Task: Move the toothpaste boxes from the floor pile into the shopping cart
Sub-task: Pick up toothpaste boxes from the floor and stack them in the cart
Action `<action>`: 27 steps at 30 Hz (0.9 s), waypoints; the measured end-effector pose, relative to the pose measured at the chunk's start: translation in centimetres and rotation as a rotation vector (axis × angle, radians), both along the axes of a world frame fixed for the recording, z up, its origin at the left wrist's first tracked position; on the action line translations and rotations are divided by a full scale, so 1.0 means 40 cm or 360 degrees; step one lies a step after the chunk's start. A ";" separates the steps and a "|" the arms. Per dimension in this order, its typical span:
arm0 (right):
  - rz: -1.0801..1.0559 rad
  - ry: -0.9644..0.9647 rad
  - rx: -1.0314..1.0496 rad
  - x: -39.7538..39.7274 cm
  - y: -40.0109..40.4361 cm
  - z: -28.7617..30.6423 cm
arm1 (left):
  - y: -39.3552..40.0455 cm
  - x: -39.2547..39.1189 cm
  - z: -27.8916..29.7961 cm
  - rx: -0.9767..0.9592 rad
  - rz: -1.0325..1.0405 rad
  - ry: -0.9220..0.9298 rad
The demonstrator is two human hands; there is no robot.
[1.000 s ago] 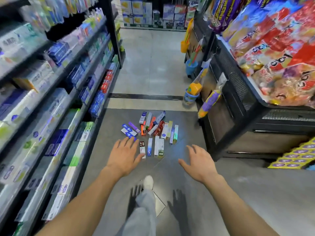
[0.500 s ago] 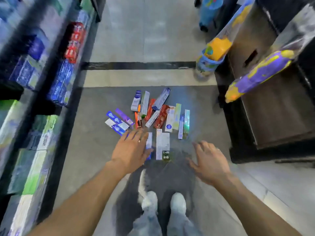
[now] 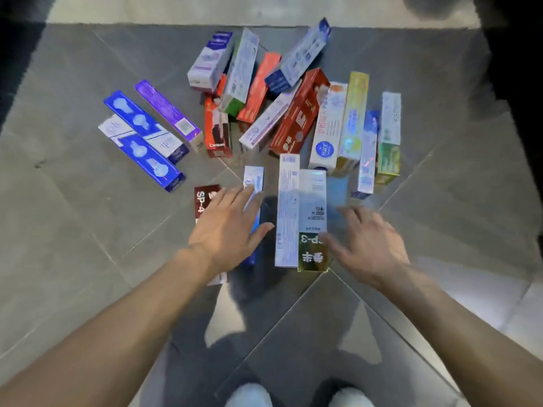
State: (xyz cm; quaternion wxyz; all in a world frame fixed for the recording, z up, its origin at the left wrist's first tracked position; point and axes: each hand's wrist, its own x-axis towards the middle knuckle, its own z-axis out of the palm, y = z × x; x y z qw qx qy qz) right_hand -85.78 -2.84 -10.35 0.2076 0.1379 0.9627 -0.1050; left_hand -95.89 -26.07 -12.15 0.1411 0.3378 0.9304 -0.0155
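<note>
Grey tiled floor (image 3: 73,230), toothpaste boxes (image 3: 293,113) spread from 9 to 3 o'clock. Step: reaching in for the first grab; cart not in view. Left hand (image 3: 226,227) w/ fingers (image 3: 235,198) released over a blue-white box (image 3: 255,183); right hand (image 3: 367,245) released, at 3 o'clock of the SP-3 box (image 3: 312,218). Next, I'd say: clench round a box, lift.

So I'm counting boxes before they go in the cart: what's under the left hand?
Under the left hand lie two boxes: a dark red SP-4 box and a slim blue-and-white box. The hand hides their middles. Whether it touches them, or covers a third box, cannot be told.
</note>
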 end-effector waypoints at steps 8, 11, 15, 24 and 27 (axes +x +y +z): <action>-0.0334 0.0097 -0.0088 -0.044 -0.064 -0.115 | 0.001 -0.017 -0.072 0.0117 0.0066 0.0034; -0.0457 0.0082 -0.0117 -0.060 -0.081 -0.121 | 0.001 -0.017 -0.077 0.0125 0.0083 -0.0015; -0.0556 -0.0009 -0.0144 -0.077 -0.084 -0.110 | -0.010 -0.010 -0.075 0.0152 0.0113 -0.0064; -0.0829 0.0014 -0.0244 -0.082 -0.072 -0.101 | 0.078 0.036 -0.058 0.0479 0.0208 -0.0117; -0.0876 0.0004 -0.0241 -0.071 -0.051 -0.106 | 0.112 0.046 -0.062 0.0502 0.0319 -0.0160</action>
